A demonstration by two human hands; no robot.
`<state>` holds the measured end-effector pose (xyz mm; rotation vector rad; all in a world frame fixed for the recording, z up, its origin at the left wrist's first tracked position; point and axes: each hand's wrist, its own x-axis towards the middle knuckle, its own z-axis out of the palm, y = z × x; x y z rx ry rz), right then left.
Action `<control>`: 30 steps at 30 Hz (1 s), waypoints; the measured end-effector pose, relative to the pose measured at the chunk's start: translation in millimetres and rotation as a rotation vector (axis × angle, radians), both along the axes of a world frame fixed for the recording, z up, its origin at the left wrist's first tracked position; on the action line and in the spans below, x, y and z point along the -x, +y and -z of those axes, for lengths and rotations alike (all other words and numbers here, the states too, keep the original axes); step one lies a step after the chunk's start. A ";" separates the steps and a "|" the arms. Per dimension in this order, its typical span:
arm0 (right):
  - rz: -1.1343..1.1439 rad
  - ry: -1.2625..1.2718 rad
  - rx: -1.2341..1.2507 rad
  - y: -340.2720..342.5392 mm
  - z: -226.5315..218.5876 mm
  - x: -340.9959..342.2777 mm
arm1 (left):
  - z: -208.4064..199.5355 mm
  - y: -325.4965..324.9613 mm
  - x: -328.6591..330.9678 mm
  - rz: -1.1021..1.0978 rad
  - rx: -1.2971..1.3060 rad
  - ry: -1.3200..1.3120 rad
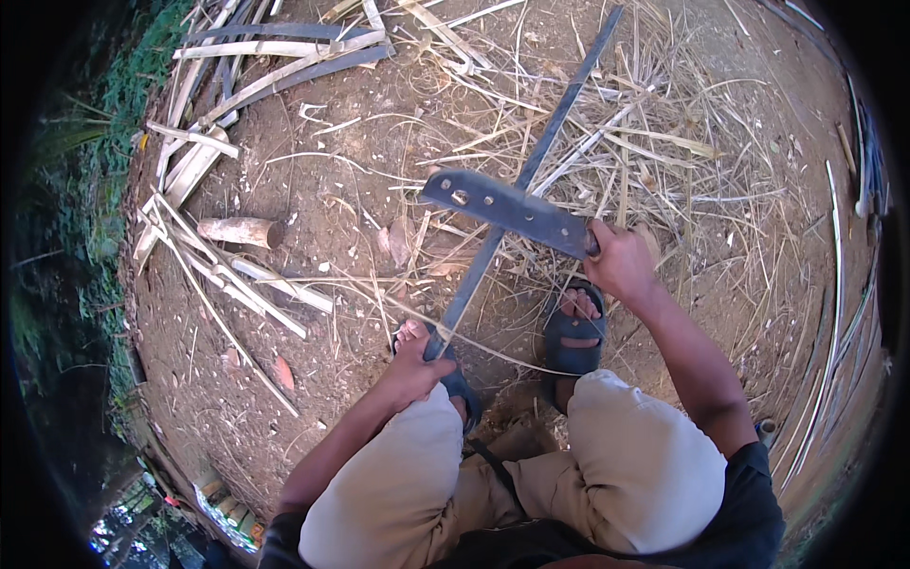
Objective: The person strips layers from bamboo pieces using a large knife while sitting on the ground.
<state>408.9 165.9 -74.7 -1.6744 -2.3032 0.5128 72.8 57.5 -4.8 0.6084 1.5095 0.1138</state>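
Observation:
My left hand (413,370) is closed round the near end of a long, dark bamboo strip (474,273), by my left sandal. The strip slants away from me to the upper right, its far end over the straw-like shavings. In my right hand (623,261), fingers wrapped round the handle, is a broad dark cleaver (526,215) with several holes through its blade. The blade points left and crosses over the middle of the strip, hiding a short piece of it. Whether the blade touches the strip, I cannot tell. My right fist covers most of the handle.
Tangled pale shavings (664,161) cover the ground ahead and to the right. Split bamboo pieces (284,47) lie in a heap at the far left. A short log (239,231) rests left of my feet. Long thin strips (823,351) lie along the right side.

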 end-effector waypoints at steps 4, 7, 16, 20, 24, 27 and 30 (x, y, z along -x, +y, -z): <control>-0.192 -0.003 0.013 -18.3 -22.6 18.0 | 2.0 -15.2 18.9 0.051 0.060 0.029; -0.351 0.008 -0.102 -19.2 -1.6 15.1 | 4.2 -29.1 28.0 0.147 -0.139 0.129; 0.172 -0.199 0.190 53.0 25.1 -27.7 | 34.1 -78.9 70.9 0.156 -0.172 0.193; -0.223 -0.291 0.067 35.9 23.6 -15.6 | 36.7 -72.8 86.5 0.147 -0.074 0.205; 0.275 -0.324 0.253 77.5 36.3 -34.8 | 62.6 -124.3 138.1 0.323 -0.140 0.413; 0.416 -0.209 0.226 95.9 36.8 -49.0 | 69.7 -134.5 139.5 0.260 -0.238 0.397; 0.187 -0.254 0.278 70.6 30.1 -29.4 | 66.2 -131.8 131.7 0.283 -0.332 0.468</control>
